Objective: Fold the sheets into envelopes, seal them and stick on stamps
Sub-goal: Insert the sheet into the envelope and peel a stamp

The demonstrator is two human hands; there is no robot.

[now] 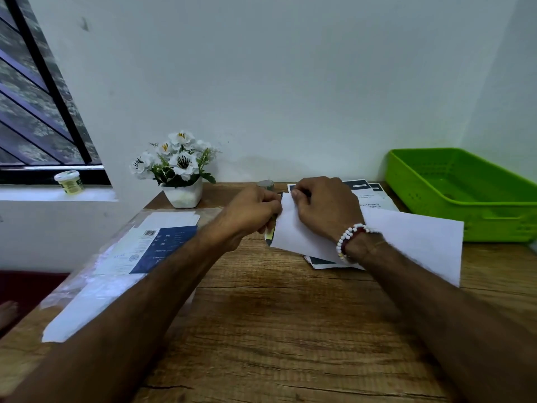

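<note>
**A:** Where does everything sit on the brown wood-grain surface point(290, 330)?

**B:** The green perforated plastic basket point(499, 228) is at two o'clock and the clear-wrapped pack of white paper with a blue label point(122, 257) is at nine. The plain white paper sheet point(412, 237) is around one o'clock. It is lifted at its far-left corner and lies over some printed black-and-white sheets point(374, 199).

**A:** And the hands?

**B:** Both are closed on that same corner. The left hand point(252, 210) pinches the edge with curled fingers. The right hand point(325, 207) curls over the top of the sheet, with its wrist across the paper. A small yellow-green item point(269, 234) pokes out under the left hand, and I cannot tell what it is.

**A:** So this looks like the first fold. How should it be done well?

**B:** I'd bring the corner over until the edges line up before pressing anything. One hand should pin the paper flat while the other runs the crease outward from the middle. The near-right corner hangs free, so the sheet could swing. I'd lay it fully down first, clear of the printed sheets, because a bumpy underlay makes a crooked crease.
</note>
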